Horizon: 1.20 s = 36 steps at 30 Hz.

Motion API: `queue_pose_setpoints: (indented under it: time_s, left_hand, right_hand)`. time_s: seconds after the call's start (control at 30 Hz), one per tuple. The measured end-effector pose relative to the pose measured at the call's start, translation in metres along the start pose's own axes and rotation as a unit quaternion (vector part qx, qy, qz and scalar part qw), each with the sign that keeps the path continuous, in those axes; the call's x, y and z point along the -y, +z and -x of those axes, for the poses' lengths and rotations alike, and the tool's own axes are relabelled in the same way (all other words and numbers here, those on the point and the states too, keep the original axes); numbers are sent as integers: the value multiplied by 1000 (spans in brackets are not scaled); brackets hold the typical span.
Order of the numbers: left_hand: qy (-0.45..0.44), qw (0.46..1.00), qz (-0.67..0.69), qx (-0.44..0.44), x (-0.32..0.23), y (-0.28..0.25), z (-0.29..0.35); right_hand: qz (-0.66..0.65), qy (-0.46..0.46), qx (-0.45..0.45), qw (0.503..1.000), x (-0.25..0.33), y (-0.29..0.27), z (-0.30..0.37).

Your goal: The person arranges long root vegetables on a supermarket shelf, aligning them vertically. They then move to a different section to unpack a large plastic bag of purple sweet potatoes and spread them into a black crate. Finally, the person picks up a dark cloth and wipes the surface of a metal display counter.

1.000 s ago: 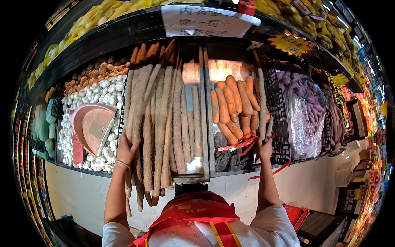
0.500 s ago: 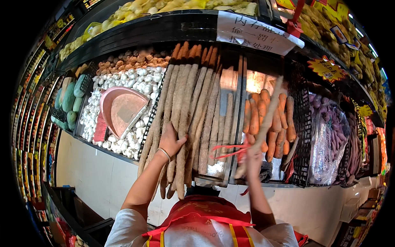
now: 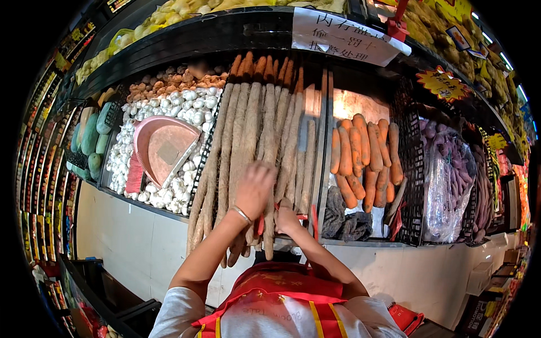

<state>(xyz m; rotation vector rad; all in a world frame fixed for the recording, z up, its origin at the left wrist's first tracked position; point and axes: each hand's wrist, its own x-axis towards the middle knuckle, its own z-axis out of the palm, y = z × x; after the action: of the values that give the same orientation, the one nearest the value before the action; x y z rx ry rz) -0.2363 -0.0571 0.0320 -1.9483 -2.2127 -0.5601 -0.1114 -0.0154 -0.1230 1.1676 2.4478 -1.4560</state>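
Note:
Long, hairy brown Chinese yams lie side by side in a bin, their lower ends jutting over its front edge. My left hand rests across the middle of them, fingers stretched out and somewhat blurred. Close beside it, my right hand is closed at the lower part of one yam; the fingertips are partly hidden. A red ribbon shows next to the right hand, and a bit of red also appears between the yams' lower ends.
Left of the yams, a pink dustpan and a red brush lie on white garlic. Carrots and dark cloth-like gloves occupy the bin on the right. Beyond stands a black crate near wrapped purple produce.
My right hand has swung left from the carrots with the yam, which now lies among the others. The left hand has shifted slightly right and its fingers have spread. The red ribbon moved too.

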Motion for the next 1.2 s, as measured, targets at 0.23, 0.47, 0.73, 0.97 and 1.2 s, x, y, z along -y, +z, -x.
queue_pose_setpoints:
  time_s: [0.23, 0.47, 0.73, 0.97, 1.2]
  left_hand:
    - [164, 940, -141, 262, -4, 77, 12]
    - [174, 936, -113, 283, 0, 77, 17]
    - [197, 881, -84, 422, -23, 66, 27]
    - [223, 947, -66, 222, -3, 71, 47]
    - [-55, 944, 274, 174, -11, 37, 27]
  right_hand:
    - [89, -160, 128, 975, -2, -77, 79]
    - [158, 24, -565, 809, -157, -217, 80]
    - [289, 270, -493, 775, -198, -234, 69]
    - [164, 108, -581, 790, -170, -229, 84]
    - [-374, -32, -253, 892, -32, -155, 38]
